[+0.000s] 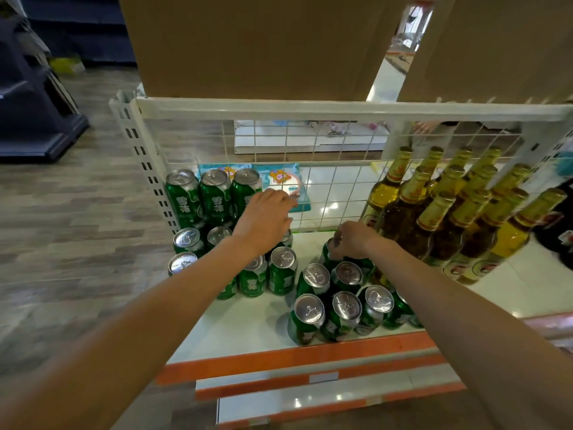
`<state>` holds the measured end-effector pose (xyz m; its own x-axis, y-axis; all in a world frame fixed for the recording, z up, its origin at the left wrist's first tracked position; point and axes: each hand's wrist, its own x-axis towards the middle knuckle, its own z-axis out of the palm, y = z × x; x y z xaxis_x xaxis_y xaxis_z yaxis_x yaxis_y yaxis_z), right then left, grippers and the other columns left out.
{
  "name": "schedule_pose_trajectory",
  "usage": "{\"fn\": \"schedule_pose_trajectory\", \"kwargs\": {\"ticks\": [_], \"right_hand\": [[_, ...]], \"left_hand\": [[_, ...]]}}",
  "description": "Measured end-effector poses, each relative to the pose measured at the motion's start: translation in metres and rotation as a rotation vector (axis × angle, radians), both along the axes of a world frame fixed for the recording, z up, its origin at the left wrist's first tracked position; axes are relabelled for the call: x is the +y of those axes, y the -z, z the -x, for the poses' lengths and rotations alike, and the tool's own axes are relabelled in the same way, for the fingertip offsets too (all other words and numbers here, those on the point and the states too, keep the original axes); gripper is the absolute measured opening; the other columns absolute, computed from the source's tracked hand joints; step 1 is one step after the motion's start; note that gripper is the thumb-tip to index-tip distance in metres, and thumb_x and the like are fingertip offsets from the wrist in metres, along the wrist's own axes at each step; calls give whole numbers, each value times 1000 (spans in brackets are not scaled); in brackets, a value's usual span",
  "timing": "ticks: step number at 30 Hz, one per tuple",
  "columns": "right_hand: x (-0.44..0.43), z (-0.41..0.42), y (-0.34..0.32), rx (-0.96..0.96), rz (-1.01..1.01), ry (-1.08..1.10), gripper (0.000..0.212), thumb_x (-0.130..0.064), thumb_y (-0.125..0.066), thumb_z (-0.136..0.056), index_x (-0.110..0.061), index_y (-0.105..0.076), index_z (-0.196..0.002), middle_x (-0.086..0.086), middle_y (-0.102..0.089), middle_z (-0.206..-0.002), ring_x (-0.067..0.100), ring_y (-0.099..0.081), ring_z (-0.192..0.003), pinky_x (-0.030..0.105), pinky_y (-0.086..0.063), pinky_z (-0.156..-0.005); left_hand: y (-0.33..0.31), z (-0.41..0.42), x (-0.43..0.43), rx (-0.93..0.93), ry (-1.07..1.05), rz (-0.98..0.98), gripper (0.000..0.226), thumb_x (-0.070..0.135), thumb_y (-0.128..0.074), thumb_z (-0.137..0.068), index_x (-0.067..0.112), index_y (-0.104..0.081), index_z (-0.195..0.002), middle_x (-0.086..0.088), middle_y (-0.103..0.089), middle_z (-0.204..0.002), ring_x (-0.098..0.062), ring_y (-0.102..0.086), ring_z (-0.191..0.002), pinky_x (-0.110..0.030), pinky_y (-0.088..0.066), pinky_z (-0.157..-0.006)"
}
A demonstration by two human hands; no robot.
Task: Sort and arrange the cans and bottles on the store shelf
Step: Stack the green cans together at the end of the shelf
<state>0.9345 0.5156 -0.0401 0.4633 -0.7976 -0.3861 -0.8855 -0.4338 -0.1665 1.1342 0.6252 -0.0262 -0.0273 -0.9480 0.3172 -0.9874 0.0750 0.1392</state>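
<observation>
Both bare arms reach forward over the shelf (245, 330), crossing its front edge. The left hand (266, 218) hangs palm down toward the shelf's back left, fingers bent downward; whether it holds anything is hidden. The right hand (353, 240), near the shelf's middle, curls its fingers round the top of a can (326, 254).

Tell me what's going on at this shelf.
A person is sorting drinks on a white shelf. The right hand grips the top of a green can at the back of the right-hand cluster, beside the bottles. The left hand reaches over the left group of cans; whether it holds one is unclear. The cans stand upright in two loose groups with a gap between them.
</observation>
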Motion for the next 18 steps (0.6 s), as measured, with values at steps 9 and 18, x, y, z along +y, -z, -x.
{"fn": "schedule_pose_trajectory", "kwargs": {"ticks": [9, 18], "right_hand": [[-4, -19, -72, -139, 119, 26, 50, -52, -73, -77, -9, -54, -61, 3, -50, -62, 16, -50, -57, 27, -32, -47], [4, -64, -135, -292, 98, 88, 46, -51, -79, -68, -8, -62, -74, 5, -66, -74, 19, -68, -67, 31, -59, -64]], "left_hand": [[-9, 18, -19, 416, 49, -321, 69, 37, -77, -82, 19, -48, -142, -4, -57, -134, -19, -52, -123, -39, -45, -104], [-48, 5, -23, 666, 38, -176, 68, 34, -85, -73, 21, -53, -132, 4, -58, -118, -10, -52, -99, -18, -39, -76]]}}
